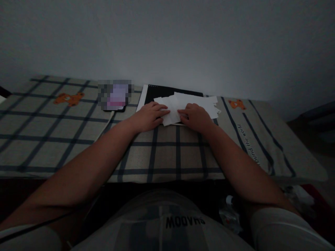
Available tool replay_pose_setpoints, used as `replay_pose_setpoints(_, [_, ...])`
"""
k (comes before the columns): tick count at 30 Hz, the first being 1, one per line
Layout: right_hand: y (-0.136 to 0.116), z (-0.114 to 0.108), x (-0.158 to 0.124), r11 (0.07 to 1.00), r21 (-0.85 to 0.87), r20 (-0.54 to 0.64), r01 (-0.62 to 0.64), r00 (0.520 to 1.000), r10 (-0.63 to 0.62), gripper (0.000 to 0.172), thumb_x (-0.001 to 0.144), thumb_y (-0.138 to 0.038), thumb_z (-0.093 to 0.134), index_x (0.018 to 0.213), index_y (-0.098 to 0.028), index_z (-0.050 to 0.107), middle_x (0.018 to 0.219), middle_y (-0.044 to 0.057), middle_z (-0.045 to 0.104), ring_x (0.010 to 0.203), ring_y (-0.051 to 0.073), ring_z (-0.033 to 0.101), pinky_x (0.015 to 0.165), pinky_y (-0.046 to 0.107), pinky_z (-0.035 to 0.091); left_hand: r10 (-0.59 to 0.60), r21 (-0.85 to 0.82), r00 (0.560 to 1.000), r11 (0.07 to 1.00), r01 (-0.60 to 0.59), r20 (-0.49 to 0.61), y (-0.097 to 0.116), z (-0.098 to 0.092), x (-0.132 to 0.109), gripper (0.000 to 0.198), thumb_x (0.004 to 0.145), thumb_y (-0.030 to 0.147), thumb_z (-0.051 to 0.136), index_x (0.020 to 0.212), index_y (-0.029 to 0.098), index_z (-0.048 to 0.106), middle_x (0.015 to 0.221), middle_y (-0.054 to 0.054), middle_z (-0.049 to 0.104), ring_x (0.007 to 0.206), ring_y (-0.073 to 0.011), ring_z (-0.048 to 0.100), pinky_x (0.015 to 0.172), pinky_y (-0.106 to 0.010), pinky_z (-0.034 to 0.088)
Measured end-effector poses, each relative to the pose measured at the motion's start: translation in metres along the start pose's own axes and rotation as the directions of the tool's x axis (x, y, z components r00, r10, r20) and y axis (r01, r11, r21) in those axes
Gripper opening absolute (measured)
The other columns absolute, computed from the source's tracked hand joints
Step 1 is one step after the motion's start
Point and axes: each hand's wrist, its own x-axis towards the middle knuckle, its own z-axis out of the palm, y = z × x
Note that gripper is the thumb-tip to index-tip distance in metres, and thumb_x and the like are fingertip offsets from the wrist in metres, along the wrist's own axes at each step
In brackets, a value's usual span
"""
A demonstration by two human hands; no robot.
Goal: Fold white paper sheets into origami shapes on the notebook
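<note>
A small white sheet of paper (172, 116) lies over other white paper pieces (195, 101) on a black flat pad or notebook (159, 91). My left hand (149, 116) rests at the sheet's left side, its fingers stretched out and apart, tips on the paper. From the right, my right hand (196, 116) touches the same sheet with its index finger; the thumb is apart below it, near the lower edge. Both palms face down. Whether the paper is folded under my fingers I cannot tell in this dim light.
A checked cloth (167, 157) covers the table against a pale wall (167, 42). Left of the pad lies a phone-like device (117, 96), blurred out, with a white cable (104, 127). A clear plastic bottle (230, 212) stands below the table's front edge.
</note>
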Motion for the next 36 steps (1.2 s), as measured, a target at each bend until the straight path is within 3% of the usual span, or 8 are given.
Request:
replay_pose_setpoints(6, [0.002,0.003,0.000,0.987,0.043,-0.048,0.152,0.988,-0.150,0.043,0.106,-0.027,0.049,0.136,-0.017,0.079,0.151,0.019,0.070,0.136,0.037,0.063,0.108,0.054,0.051,0.080,-0.068,0.996,0.994,-0.082,-0.029,0.006,-0.002,0.001,0.054,0.103,0.022,0.046,0.149,0.024,0.072,0.152,-0.009,0.073,0.144,-0.0301,0.062,0.128,-0.053,0.042])
replay_pose_setpoints(12, [0.005,0.003,0.002,0.981,0.079,0.014,0.179,0.983,-0.181,0.044,0.109,-0.027,0.049,0.142,-0.016,0.076,0.152,0.017,0.072,0.141,0.036,0.065,0.115,0.055,0.050,0.070,-0.005,0.994,0.997,-0.071,-0.082,0.012,-0.011,0.001,0.058,0.089,0.021,0.057,0.144,0.017,0.075,0.142,-0.016,0.075,0.134,-0.0352,0.063,0.120,-0.056,0.047])
replay_pose_setpoints(16, [0.009,0.005,0.002,0.982,0.082,-0.008,0.173,0.985,-0.173,0.041,0.108,-0.028,0.053,0.139,-0.019,0.078,0.151,0.016,0.073,0.141,0.035,0.066,0.116,0.056,0.051,-0.038,0.058,0.987,0.997,0.048,-0.156,0.007,-0.020,-0.003,0.052,0.085,0.022,0.060,0.132,0.021,0.083,0.128,-0.013,0.079,0.129,-0.0368,0.064,0.113,-0.058,0.048])
replay_pose_setpoints(22, [0.012,0.009,0.003,0.981,0.084,-0.038,0.175,0.984,-0.173,0.039,0.106,-0.028,0.056,0.135,-0.018,0.081,0.148,0.017,0.075,0.139,0.037,0.068,0.115,0.058,0.053,-0.254,0.101,0.942,0.955,0.280,-0.218,-0.008,-0.024,-0.005,0.037,0.095,0.026,0.055,0.104,0.025,0.091,0.107,-0.012,0.084,0.115,-0.0361,0.071,0.114,-0.062,0.045])
replay_pose_setpoints(25, [0.013,0.009,0.003,0.978,0.091,-0.056,0.187,0.982,-0.182,0.037,0.106,-0.029,0.057,0.132,-0.019,0.082,0.145,0.016,0.077,0.136,0.037,0.070,0.114,0.058,0.055,-0.281,0.113,0.941,0.946,0.304,-0.188,-0.007,-0.021,-0.006,0.037,0.097,0.038,0.060,0.113,0.023,0.089,0.114,-0.013,0.085,0.119,-0.0386,0.070,0.115,-0.063,0.045])
replay_pose_setpoints(28, [0.014,0.010,0.004,0.972,0.106,-0.086,0.208,0.976,-0.199,0.036,0.105,-0.028,0.060,0.131,-0.021,0.083,0.142,0.016,0.078,0.133,0.037,0.071,0.113,0.059,0.056,-0.228,0.107,0.963,0.964,0.245,-0.146,-0.004,-0.017,-0.006,0.043,0.098,0.045,0.061,0.126,0.022,0.085,0.129,-0.014,0.082,0.130,-0.0407,0.066,0.118,-0.065,0.044])
replay_pose_setpoints(33, [0.016,0.014,0.003,0.942,0.144,-0.151,0.304,0.947,-0.283,0.036,0.104,-0.024,0.061,0.132,-0.024,0.083,0.150,0.011,0.075,0.141,0.035,0.068,0.121,0.058,0.051,-0.055,0.009,0.993,0.998,0.056,-0.103,-0.007,-0.009,-0.003,0.050,0.103,0.032,0.050,0.144,0.018,0.076,0.150,-0.015,0.073,0.140,-0.0351,0.065,0.121,-0.056,0.049])
replay_pose_setpoints(36, [0.017,0.015,0.002,0.944,0.148,-0.137,0.296,0.951,-0.277,0.037,0.105,-0.025,0.059,0.134,-0.027,0.083,0.147,0.008,0.077,0.142,0.034,0.068,0.124,0.059,0.048,-0.039,-0.030,0.997,0.999,0.037,-0.066,-0.011,-0.005,-0.002,0.053,0.105,0.029,0.045,0.150,0.018,0.072,0.158,-0.013,0.068,0.146,-0.0321,0.063,0.125,-0.054,0.048])
